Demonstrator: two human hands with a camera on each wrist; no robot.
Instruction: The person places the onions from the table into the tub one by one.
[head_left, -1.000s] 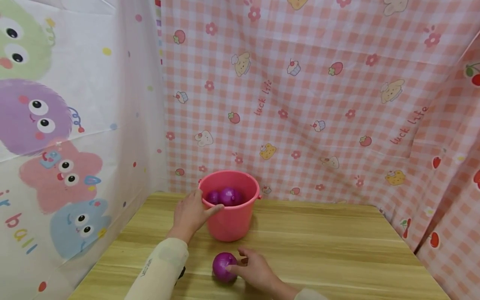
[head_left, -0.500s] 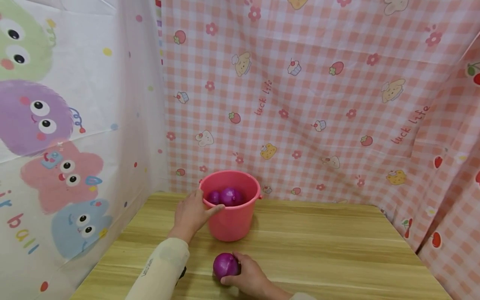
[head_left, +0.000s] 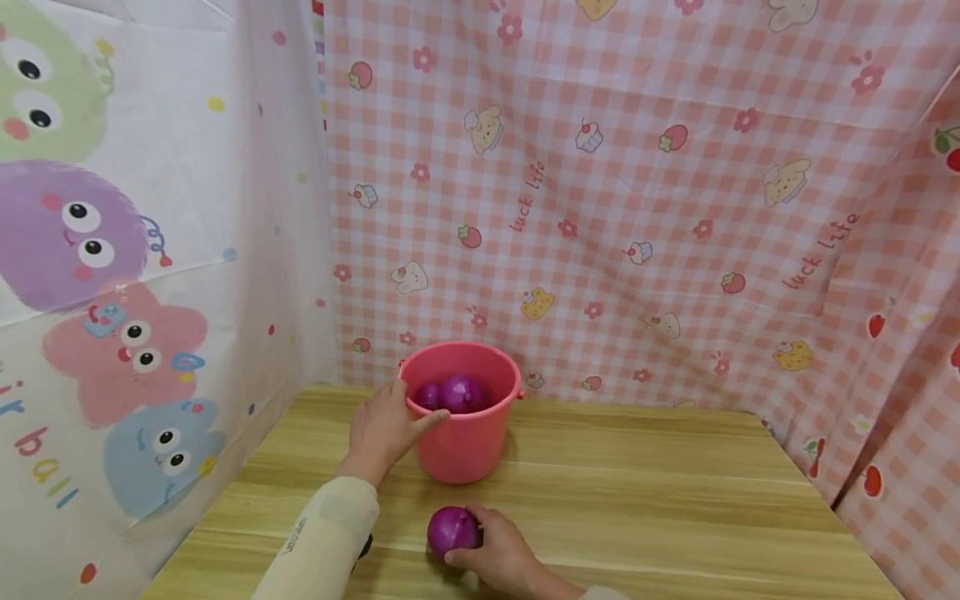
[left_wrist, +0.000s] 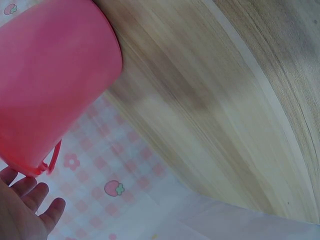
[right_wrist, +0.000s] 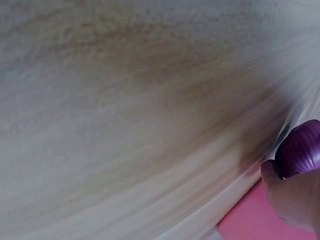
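Note:
A pink bucket (head_left: 459, 450) stands upright on the table with purple onions (head_left: 457, 393) inside it; their lower parts are hidden. My left hand (head_left: 382, 429) rests against the bucket's left side at the rim, its thumb along the front. In the left wrist view, the relaxed fingers (left_wrist: 35, 195) reach the outside of the rim near the handle joint. Nearer to me, in front of the bucket, another purple onion (head_left: 452, 532) sits on the table. My right hand (head_left: 502, 554) grips it from the right, thumb at the front and fingers behind.
The wood-grain table (head_left: 660, 492) extends to both sides of the bucket. A pink checked cloth (head_left: 600, 208) hangs behind it, and a white cartoon-printed cloth (head_left: 247, 192) hangs on the left.
My right hand has moved slightly left and closed its fingers and thumb around the onion on the table. The left hand and the bucket have stayed in place.

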